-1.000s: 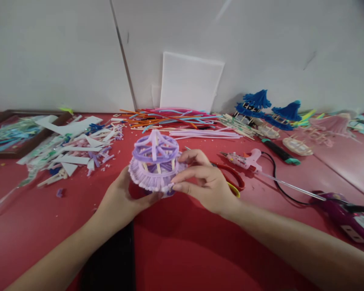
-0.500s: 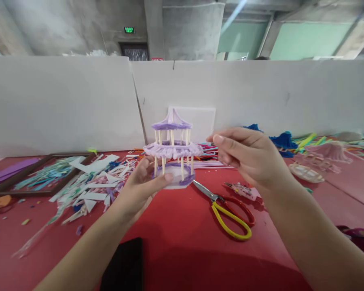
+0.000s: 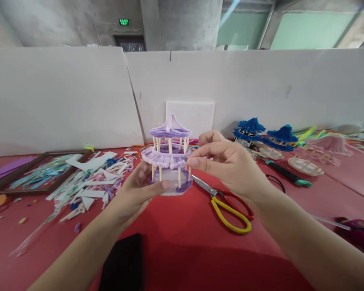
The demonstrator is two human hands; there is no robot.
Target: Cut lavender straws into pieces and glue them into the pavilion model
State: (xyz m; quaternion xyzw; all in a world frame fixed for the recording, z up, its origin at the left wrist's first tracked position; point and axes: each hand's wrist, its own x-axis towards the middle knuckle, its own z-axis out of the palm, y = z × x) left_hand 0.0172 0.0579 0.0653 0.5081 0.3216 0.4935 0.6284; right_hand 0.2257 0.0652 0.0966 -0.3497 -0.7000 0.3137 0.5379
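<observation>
A small purple model pavilion stands upright in mid-air before me, with a pointed roof, a frilled lower eave and thin pale posts on a clear base rimmed in purple. My left hand is closed round the base, its thumb lying across the front. At the right edge of the lower eave, my right hand is closed, thumb and forefinger pinching the frilled rim. Its other fingers are curled above. Scissors with one red and one yellow handle lie on the table just below my right hand.
White strips and scraps are heaped at left beside a brown frame. Blue model pavilions, a pink one and a dark-handled tool lie at right. A black phone-like slab rests near me. A white partition stands behind.
My right hand has moved left from beside the pavilion onto its lower eave. The pavilion has turned and tilted slightly and sits a little lower. My left hand keeps its hold.
</observation>
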